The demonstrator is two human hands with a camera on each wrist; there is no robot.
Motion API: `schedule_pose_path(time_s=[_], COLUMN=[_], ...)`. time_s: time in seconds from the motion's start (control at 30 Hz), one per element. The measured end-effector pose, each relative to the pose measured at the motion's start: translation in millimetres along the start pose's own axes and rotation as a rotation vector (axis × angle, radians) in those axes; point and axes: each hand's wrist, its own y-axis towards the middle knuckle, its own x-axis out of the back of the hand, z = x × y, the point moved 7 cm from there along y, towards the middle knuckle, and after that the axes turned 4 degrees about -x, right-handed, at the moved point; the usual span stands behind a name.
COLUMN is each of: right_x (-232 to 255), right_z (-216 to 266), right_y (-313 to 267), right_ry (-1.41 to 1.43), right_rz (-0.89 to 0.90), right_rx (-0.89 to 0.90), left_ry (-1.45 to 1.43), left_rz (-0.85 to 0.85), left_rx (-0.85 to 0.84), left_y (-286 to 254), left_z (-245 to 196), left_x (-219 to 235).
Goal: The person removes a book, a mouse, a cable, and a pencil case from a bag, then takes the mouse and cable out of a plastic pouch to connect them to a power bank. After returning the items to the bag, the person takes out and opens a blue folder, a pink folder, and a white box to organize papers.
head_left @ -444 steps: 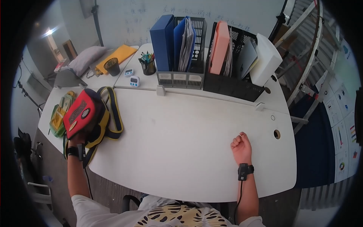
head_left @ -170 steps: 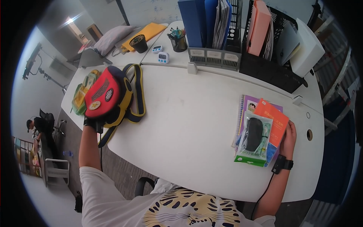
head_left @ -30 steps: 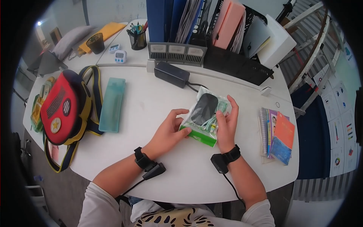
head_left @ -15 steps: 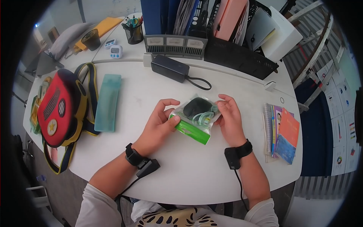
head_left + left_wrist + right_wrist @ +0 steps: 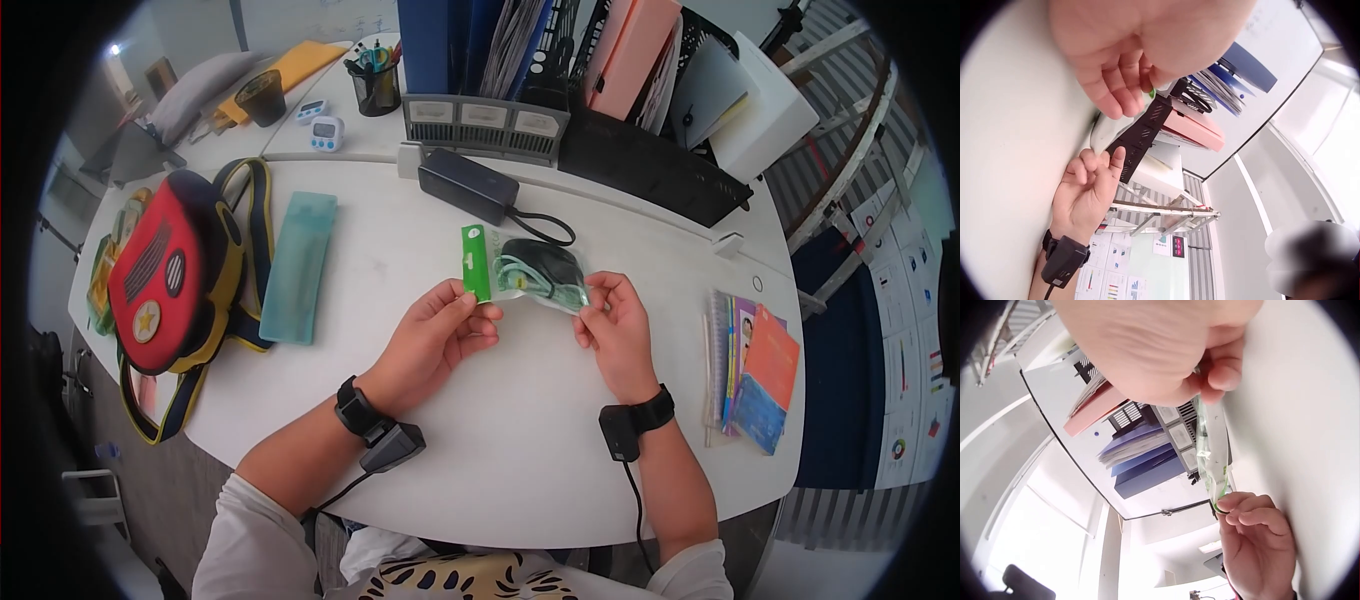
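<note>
Both hands hold a clear plastic packet (image 5: 540, 272) above the desk, in the middle of the head view. Through the plastic show a dark rounded item and a coiled pale green cord; the packet's green header strip (image 5: 474, 262) faces left. My left hand (image 5: 428, 345) pinches the lower corner of that strip between thumb and fingers. At the opposite end, my right hand (image 5: 620, 335) pinches the packet's right edge. In the right wrist view the packet (image 5: 1213, 450) stretches edge-on between the two hands.
A red backpack (image 5: 165, 280) and a teal pencil case (image 5: 298, 270) lie left. Behind the packet lies a black case with a cord loop (image 5: 468, 185). Notebooks and an orange book (image 5: 770, 350) lie right. File racks (image 5: 650, 165) and a pen holder (image 5: 375, 85) line the back.
Notebooks, pencil case and black case have appeared on the desk. The packet, earlier on the books, is now in both hands, turned so its green strip points left. The left hand left the backpack.
</note>
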Motion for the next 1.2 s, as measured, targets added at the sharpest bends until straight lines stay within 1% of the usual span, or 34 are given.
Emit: schedule_pose_path(time_s=[0.07,0.13,0.2,0.23,0.27,0.3,0.33,0.37,0.4,0.43,0.47,0.5,0.53,0.6,0.63,0.67,0.7,0.73,0.8,0.83,0.87,0.93,1.0,1.03,1.1,1.2], right_x=[2.2,1.1,-2.8,-0.3,-3.6,-7.2,-7.1,-4.0,-1.5,-6.4,-12.9,-22.6,-36.3,-65.7,-75.6,-88.3,-94.8,-91.8,-91.1,-89.3,-87.3,-82.6,-78.6,-78.6,-83.6,-82.4], right_z=[0.8,2.9,8.7,12.4,10.5,7.4,11.3,13.9,17.2,23.1,40.8,57.1,59.3,71.0,70.1,68.2,65.9,63.2,57.5,55.5,53.1,56.7,52.4,52.4,50.1,44.5], right_y=[0.7,0.0,-3.1,-4.1,-6.1,-9.7,-10.9,-11.9,-12.5,-14.9,-17.5,-23.6,-29.9,-45.4,-49.2,-52.6,-54.8,-54.7,-54.4,-53.6,-52.2,-49.7,-46.3,-45.9,-48.2,-46.8], right_ry=[-0.041,-0.082,-0.186,-0.189,-0.305,-0.419,-0.429,-0.56,-0.69,-0.698,-0.888,-1.069,-1.069,-0.869,-0.869,-0.966,-1.063,-1.064,-0.969,-0.969,-0.958,-0.947,-0.861,-0.856,-0.871,-0.828], right_rz=[0.036,0.072,0.1,0.103,0.221,0.338,0.343,0.313,0.282,0.287,0.192,0.093,0.097,0.03,0.024,0.067,0.112,0.109,0.178,0.179,0.19,0.198,0.309,0.309,0.359,0.347], right_rx=[-0.012,-0.025,-0.065,-0.065,-0.143,-0.224,-0.225,-0.235,-0.244,-0.247,-0.075,0.101,0.092,0.217,0.21,0.228,0.245,0.241,0.305,0.302,0.284,0.265,0.008,0.003,0.049,0.0], left_ry=[-0.032,-0.047,-0.064,-0.028,0.004,-0.003,0.016,0.034,0.025,0.184,0.345,0.338,0.334,0.417,0.43,0.428,0.515,0.601,0.603,0.608,0.608,0.802,0.824,0.847,0.854,0.844], left_rz=[-0.101,-0.117,-0.131,-0.14,-0.147,-0.147,-0.09,-0.034,-0.035,0.036,0.105,0.101,0.097,0.189,0.233,0.239,0.242,0.243,0.263,0.285,0.283,0.338,0.338,0.338,0.323,0.31], left_rx=[0.041,0.048,0.054,0.09,0.122,0.117,0.052,-0.014,-0.021,-0.081,-0.134,-0.15,-0.144,-0.165,-0.183,-0.176,-0.238,-0.302,-0.298,-0.296,-0.294,-0.415,-0.393,-0.371,-0.339,-0.299], left_y=[0.4,0.0,-0.3,-0.8,-1.3,-0.5,1.5,2.6,2.5,1.3,-1.9,-5.5,-6.2,-10.5,-14.7,-15.5,-16.6,-17.9,-20.2,-21.1,-20.5,-21.2,-21.3,-21.6,-21.6,-20.6], left_z=[-2.5,-6.1,-8.5,-7.2,-5.4,-2.0,0.1,-0.2,1.1,-1.9,-5.3,-5.5,-0.4,11.9,12.3,16.6,16.6,15.0,10.2,8.3,9.0,7.2,5.5,6.3,10.2,13.4], left_x=[2.4,2.2,1.2,0.6,0.9,2.9,2.6,0.5,2.0,-1.4,-8.5,-18.0,-17.5,-24.0,-32.4,-33.1,-33.6,-34.6,-38.8,-41.0,-39.0,-41.9,-44.2,-43.8,-40.0,-36.6])
